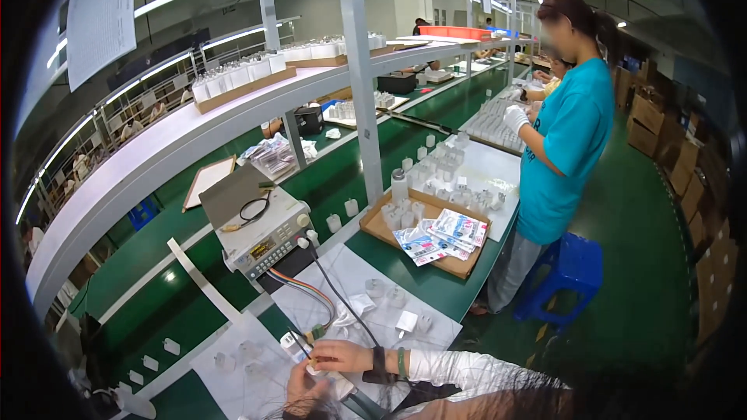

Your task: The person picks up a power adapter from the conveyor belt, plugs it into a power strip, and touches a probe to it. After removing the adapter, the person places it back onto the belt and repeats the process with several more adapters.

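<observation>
My left hand (303, 390) and my right hand (342, 356) meet at the near edge of the bench, fingers closed together. A small pale thing is pinched between them, mostly hidden by the fingers. Just beyond the fingertips lies a white block (292, 344) with a dark lead, beside a small green connector (316, 333). Multicoloured wires (307, 290) run from that connector to a grey bench tester (264, 237) with a lit display. Around my right wrist are a black strap (378, 365) with a dark cord and a green bangle (402, 363).
White sheets (311, 313) bear several chargers, including a white plug charger (406, 323). A cardboard tray (373, 222) holds printed packets (447, 235) and chargers. A co-worker (572, 124) in a teal shirt stands right, near a blue stool (572, 272). A metal post (362, 93) supports the shelf.
</observation>
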The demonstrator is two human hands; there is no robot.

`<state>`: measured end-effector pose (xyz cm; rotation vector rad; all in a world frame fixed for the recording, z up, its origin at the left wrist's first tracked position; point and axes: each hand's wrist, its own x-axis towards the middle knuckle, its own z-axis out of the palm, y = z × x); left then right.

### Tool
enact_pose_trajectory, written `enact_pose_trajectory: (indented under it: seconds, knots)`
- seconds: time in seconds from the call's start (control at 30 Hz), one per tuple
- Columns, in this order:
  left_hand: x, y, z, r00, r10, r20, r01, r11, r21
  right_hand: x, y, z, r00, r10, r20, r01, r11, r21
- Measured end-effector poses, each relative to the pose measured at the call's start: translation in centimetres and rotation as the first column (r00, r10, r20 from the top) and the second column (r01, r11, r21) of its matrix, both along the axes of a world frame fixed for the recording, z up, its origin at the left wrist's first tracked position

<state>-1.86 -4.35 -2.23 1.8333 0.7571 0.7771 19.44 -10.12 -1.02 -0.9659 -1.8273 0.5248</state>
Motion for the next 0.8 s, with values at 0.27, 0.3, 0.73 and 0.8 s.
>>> enact_pose_trajectory:
  seconds: [0.27,0.3,0.73,0.8]
  knots:
    - [0.9,-1.0,-3.1,0.999,0.009,-0.036,-0.012,0.997,-0.079,-0.1,-0.2,0.0,0.966,0.093,-0.240,-0.125,0.985,-0.121]
    - [0.8,-0.7,-3.3,0.999,0.017,-0.036,-0.019,0.997,-0.076,-0.1,-0.1,0.0,0.966,0.102,-0.240,-0.133,0.984,-0.118]
    - [1.2,-1.9,0.5,0.999,-0.039,-0.020,0.040,0.995,0.093,0.4,-1.3,2.1,0.997,0.006,-0.077,-0.025,0.967,-0.255]
    - [1.2,-1.5,0.9,0.999,-0.027,-0.039,0.033,0.987,0.155,0.1,-1.3,2.7,0.998,0.000,-0.069,-0.020,0.961,-0.275]
